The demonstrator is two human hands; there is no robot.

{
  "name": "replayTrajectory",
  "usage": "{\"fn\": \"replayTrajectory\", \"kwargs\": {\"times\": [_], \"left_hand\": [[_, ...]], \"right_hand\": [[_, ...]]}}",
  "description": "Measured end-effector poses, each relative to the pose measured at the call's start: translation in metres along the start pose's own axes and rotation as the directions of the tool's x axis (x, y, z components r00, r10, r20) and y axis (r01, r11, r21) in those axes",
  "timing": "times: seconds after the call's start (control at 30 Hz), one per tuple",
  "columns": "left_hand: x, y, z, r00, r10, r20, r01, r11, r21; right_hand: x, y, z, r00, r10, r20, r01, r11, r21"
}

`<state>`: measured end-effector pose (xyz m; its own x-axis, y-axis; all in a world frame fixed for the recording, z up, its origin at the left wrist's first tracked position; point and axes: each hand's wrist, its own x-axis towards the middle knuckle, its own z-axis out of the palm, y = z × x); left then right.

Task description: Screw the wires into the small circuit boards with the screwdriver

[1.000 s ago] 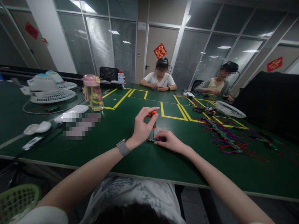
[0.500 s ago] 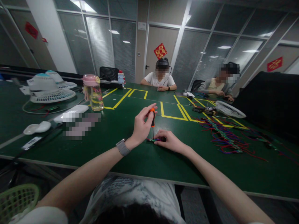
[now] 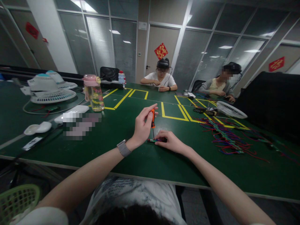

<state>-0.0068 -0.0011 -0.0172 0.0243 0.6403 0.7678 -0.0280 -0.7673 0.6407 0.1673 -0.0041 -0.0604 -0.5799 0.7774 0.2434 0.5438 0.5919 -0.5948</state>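
Left hand (image 3: 142, 128), fingers closed round the orange handle of a small screwdriver (image 3: 153, 120), holds it upright w/ the tip down on a little circuit board (image 3: 152, 140) on the green table (image 3: 131, 156). Right hand (image 3: 170, 141) lies just right of the tip, fingers pinching that board's end and pressing it flat. Bundle of red and blue wires (image 3: 225, 137) sits well right of the fingers; pink-lidded bottle (image 3: 93, 92) well to the left and further back.

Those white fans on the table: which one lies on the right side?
The lone flat white fan beside the coloured wires; the other two fans sit far left.
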Motion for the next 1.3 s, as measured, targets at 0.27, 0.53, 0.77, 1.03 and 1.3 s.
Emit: {"fn": "replayTrajectory", "kwargs": {"times": [0.27, 0.53, 0.77, 1.03, 1.3], "left_hand": [[0.0001, 0.003, -0.0005, 0.996, 0.075, -0.047, -0.064, 0.977, 0.201], [0.0003, 0.0023, 0.0, 0.998, -0.061, 0.023, 0.062, 0.998, -0.029], [0.0008, 0.0044, -0.0004, 0.998, 0.051, -0.032, -0.045, 0.984, 0.175], [0.0015, 0.001, -0.0004, 0.999, -0.049, 0.002, 0.049, 0.998, 0.03], [0.0014, 0.0064, -0.0005, 0.997, 0.062, -0.039, -0.053, 0.979, 0.199]], "right_hand": [[0.0003, -0.0006, -0.0007, 1.0, 0.001, 0.002, -0.001, 1.0, -0.015], [-0.0006, -0.0009, -0.0009, 1.0, 0.003, -0.002, -0.003, 1.0, 0.0], [-0.0002, 0.0011, 0.0004, 1.0, 0.002, -0.009, -0.002, 1.0, -0.009], [-0.0003, 0.0002, 0.0001, 1.0, 0.012, -0.005, -0.012, 1.0, 0.011], [0.0002, 0.0013, -0.0001, 1.0, 0.005, 0.001, -0.005, 1.0, 0.002]]}}
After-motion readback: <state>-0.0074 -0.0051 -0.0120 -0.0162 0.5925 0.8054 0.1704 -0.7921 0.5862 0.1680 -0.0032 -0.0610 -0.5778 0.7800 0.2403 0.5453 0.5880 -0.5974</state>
